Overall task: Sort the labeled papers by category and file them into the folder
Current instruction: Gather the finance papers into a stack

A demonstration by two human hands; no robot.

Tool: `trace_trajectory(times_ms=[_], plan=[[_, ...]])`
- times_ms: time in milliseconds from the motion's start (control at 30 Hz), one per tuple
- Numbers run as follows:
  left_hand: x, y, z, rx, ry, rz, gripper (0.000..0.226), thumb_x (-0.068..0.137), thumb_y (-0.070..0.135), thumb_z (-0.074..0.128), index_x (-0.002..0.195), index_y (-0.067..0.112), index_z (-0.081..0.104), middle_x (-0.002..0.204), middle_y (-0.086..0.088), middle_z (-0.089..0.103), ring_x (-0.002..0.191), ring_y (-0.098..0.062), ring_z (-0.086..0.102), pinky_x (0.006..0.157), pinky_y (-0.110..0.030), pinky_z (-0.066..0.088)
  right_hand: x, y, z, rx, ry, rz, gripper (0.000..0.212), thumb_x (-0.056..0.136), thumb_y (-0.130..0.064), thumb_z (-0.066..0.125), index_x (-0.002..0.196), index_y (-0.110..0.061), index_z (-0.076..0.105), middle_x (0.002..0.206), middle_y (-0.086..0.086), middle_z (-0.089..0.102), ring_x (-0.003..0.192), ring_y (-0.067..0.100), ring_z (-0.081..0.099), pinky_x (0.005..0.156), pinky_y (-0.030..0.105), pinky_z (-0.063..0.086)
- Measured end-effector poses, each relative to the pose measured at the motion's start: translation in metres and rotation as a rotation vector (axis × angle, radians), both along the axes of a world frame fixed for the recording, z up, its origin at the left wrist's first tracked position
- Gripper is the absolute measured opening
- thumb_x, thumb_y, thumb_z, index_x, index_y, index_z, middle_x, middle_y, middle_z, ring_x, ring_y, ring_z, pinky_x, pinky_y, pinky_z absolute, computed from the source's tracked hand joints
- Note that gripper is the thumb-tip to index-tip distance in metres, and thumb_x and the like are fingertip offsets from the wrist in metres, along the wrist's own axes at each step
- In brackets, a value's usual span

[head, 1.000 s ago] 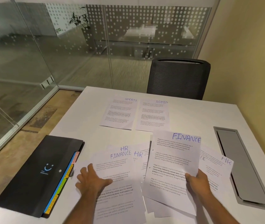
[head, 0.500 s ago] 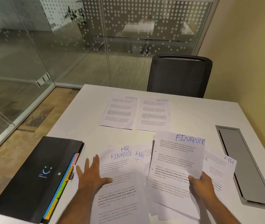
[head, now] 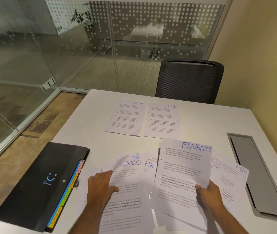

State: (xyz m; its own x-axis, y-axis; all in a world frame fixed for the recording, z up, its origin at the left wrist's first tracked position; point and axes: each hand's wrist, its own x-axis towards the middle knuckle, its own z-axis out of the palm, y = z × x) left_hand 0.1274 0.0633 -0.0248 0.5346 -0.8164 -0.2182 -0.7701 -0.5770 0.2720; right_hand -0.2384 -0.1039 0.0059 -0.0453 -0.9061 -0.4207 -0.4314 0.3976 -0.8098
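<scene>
A black folder with coloured tabs lies shut at the table's front left. My right hand pinches the lower right edge of a FINANCE sheet and holds it raised over the loose pile. My left hand grips the left edge of a second FINANCE sheet, thumb on top, and that edge curls upward. An HR label peeks out just above it. More HR sheets lie beneath, one in the middle and one at the right. Farther back, a SPORTS sheet and an ADMIN sheet lie side by side.
A black mesh chair stands at the far side of the white table. A grey cable hatch is set into the table at the right. Glass walls run along the left and back, a yellow wall on the right.
My left hand lay flat on the left FINANCE sheet; now its fingers curl round that sheet's left edge and lift it. My right hand keeps hold of its FINANCE sheet.
</scene>
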Motion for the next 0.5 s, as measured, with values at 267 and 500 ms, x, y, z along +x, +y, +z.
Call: trace_trajectory(times_ms=[267,500], plan=[[-0.005,-0.006,0.007,-0.011,-0.065,-0.056,0.07,0.073,0.06,0.073,0.132,0.034,0.045,0.127,0.011,0.053,0.109,-0.012,0.05,0.093,-0.032,0.039,-0.005,0.002,-0.001,-0.01,-0.003,0.005,0.037,0.092,0.0,0.062,0.129,-0.001,0.059,0.1,0.01,0.067,0.096,0.033,0.064,0.089,0.041,0.051],[0.023,-0.023,0.017,-0.05,0.031,-0.064,0.089,0.065,0.058,0.075,0.14,0.029,0.038,0.137,0.011,0.045,0.123,-0.015,0.039,0.099,-0.035,0.029,-0.005,0.0,-0.004,-0.002,0.008,0.017,0.037,0.092,0.0,0.062,0.129,-0.004,0.059,0.102,0.009,0.068,0.099,0.033,0.065,0.093,0.045,0.052]])
